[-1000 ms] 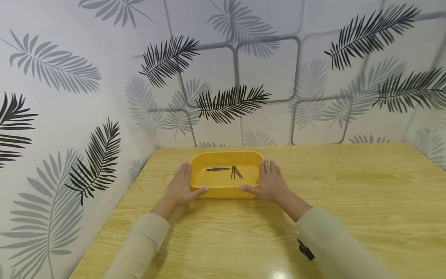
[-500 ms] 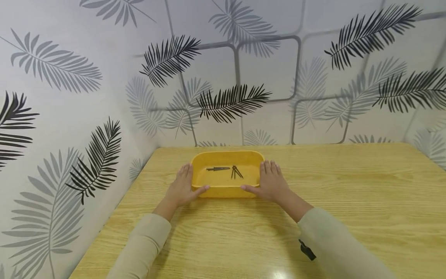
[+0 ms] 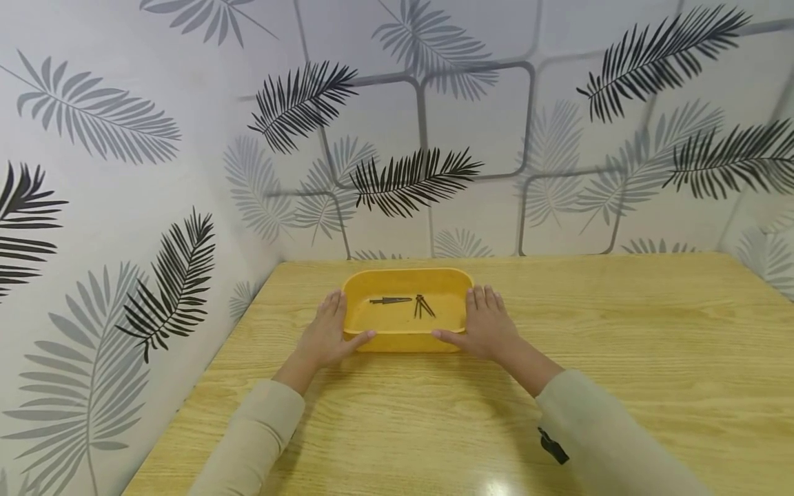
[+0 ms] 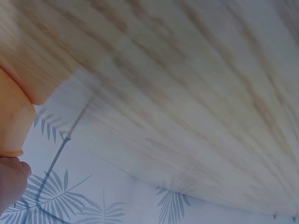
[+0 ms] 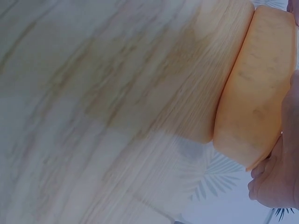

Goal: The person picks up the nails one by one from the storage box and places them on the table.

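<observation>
A yellow plastic tub (image 3: 397, 342) with rounded corners stands on the wooden table, near its back edge. Inside lie several thin, dark, screw-like pieces: one group (image 3: 391, 300) flat on the left, another (image 3: 424, 306) fanned out on the right. My left hand (image 3: 325, 335) holds the tub's left end, fingers along the side and thumb on the front rim. At the other end, my right hand (image 3: 486, 327) grips it in the same manner. The right wrist view shows the tub's outer wall (image 5: 257, 88) with fingers at its rim; the left wrist view catches only a corner (image 4: 14, 116).
The pale wood-grain table (image 3: 620, 358) extends widely to the right and toward me. Leaf-patterned walls (image 3: 484, 138) rise behind it and along its left. A small black item (image 3: 553, 446) shows under my right sleeve (image 3: 604, 430).
The tub, with both hands on it, has shifted very slightly to the right. The grip and the dark pieces inside look the same.
</observation>
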A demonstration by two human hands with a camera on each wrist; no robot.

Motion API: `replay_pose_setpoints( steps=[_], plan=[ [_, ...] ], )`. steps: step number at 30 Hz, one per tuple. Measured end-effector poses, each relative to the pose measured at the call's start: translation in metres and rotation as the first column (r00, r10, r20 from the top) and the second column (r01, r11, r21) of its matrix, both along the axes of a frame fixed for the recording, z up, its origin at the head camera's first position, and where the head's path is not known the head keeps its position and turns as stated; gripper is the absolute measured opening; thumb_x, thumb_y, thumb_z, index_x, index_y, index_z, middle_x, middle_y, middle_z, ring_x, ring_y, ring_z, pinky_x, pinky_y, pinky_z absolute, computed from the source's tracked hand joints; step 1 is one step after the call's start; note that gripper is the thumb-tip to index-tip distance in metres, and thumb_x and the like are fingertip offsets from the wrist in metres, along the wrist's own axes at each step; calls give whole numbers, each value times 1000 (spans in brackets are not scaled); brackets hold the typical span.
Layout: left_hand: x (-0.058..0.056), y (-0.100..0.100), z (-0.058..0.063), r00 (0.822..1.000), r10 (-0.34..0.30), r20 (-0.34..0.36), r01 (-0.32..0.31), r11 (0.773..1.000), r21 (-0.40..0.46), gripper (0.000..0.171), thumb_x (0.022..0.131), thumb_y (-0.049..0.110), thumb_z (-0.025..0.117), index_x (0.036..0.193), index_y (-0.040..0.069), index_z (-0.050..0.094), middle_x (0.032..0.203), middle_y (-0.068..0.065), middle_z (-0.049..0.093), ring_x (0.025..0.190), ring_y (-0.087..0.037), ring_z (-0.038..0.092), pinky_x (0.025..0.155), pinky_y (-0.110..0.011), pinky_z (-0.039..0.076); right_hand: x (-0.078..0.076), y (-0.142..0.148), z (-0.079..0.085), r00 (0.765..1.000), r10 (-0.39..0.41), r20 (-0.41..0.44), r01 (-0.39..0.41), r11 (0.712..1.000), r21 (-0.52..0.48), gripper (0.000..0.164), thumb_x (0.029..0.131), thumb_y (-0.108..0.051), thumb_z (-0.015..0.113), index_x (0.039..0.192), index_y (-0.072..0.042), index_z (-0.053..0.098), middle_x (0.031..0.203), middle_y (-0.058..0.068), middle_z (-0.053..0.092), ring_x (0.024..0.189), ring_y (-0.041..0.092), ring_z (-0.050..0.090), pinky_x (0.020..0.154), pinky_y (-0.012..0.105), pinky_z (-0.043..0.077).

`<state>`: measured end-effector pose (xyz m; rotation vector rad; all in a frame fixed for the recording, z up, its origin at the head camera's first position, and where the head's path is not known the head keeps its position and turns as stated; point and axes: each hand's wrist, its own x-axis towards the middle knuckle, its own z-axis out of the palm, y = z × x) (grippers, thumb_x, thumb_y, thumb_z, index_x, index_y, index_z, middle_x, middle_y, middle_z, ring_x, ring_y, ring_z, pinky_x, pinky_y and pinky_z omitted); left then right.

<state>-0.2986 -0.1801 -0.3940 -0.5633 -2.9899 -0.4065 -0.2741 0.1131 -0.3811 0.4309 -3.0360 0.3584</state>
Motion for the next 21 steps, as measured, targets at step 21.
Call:
replay_pose_setpoints(
  steps=[21],
  plan=[
    [11, 14, 2, 1000, -8, 12, 7, 1000, 8, 98, 88, 59, 48, 145, -8, 6, 154, -25, 6, 144, -36, 5, 117, -46, 10, 9, 14, 1, 1000, 7, -23, -7, 1000, 1, 99, 87, -60, 48, 140, 18, 18, 147, 36, 17, 138, 49, 11, 114, 55, 10]
  ],
)
